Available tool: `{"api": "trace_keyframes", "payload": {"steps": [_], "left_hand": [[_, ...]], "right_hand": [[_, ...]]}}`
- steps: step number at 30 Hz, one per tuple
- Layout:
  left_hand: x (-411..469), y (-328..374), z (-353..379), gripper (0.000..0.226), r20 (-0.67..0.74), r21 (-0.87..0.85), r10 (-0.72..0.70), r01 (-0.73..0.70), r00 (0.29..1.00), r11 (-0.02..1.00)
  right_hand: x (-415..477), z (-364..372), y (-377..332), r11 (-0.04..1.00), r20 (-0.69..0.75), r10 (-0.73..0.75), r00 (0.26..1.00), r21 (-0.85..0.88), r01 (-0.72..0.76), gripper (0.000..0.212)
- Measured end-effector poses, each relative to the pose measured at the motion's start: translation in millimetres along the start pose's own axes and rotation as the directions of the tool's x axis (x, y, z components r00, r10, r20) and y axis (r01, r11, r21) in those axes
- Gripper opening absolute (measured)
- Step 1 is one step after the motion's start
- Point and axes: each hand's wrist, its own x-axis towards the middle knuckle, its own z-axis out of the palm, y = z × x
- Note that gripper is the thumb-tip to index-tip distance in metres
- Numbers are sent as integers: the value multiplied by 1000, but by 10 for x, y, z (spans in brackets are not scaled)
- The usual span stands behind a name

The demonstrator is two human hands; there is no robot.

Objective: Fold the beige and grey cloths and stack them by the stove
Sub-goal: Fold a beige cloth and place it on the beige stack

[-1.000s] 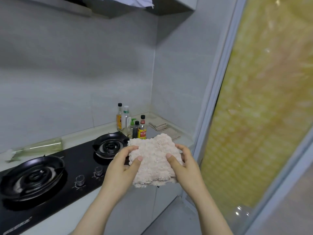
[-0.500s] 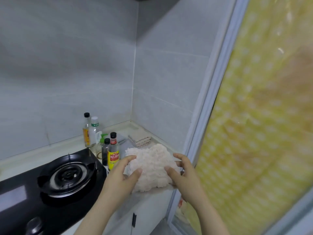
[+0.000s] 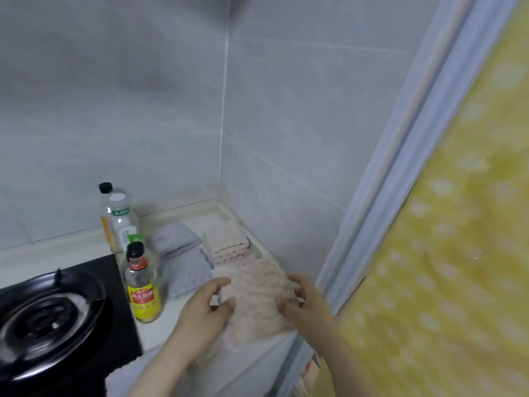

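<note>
Left hand [image 3: 204,312] and right hand [image 3: 307,303], fingers half-curled, gripping beige cloth [image 3: 254,296] (long axis toward the corner).

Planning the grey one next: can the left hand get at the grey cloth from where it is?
Probably yes. The left hand sits just in front of the grey cloth, with nothing between; the bottles stand off to its left.

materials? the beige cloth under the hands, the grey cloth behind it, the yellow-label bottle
Beige cloth: looks like plush, nubby microfibre or chenille, matte, bumpy ridged pile. Grey cloth: likely finer terry or microfibre, smoother nap, matte. Yellow-label bottle: clear and glossy, glass or plastic unclear, black cap.
</note>
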Motion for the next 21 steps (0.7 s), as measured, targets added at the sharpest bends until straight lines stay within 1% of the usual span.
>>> {"api": "trace_keyframes", "payload": {"steps": [3,7,11,13,16,21], "left_hand": [[424,-135,170,29,-1,-7,-40,40,999,999],[1001,-362,348,27,32,1,-145,145,989,989],[1404,-590,533,25,28,63,-217,215,976,974],[1566,-699,614,28,48,90,-251,246,967,965],[1785,-805,675,33,77,79,-332,326,940,942],[2100,-945,702,30,23,49,-398,397,917,917]], "right_hand": [[475,-33,160,998,38,56,998,-35,-54,40],[1110,23,381,990,42,115,993,-92,-110,39],[1565,94,607,975,56,168,984,-160,-157,39],[1741,139,699,974,63,184,981,-148,-173,39],[1987,199,806,972,78,208,975,-124,-197,40],[2408,296,948,971,88,230,969,-87,-223,41]]}}
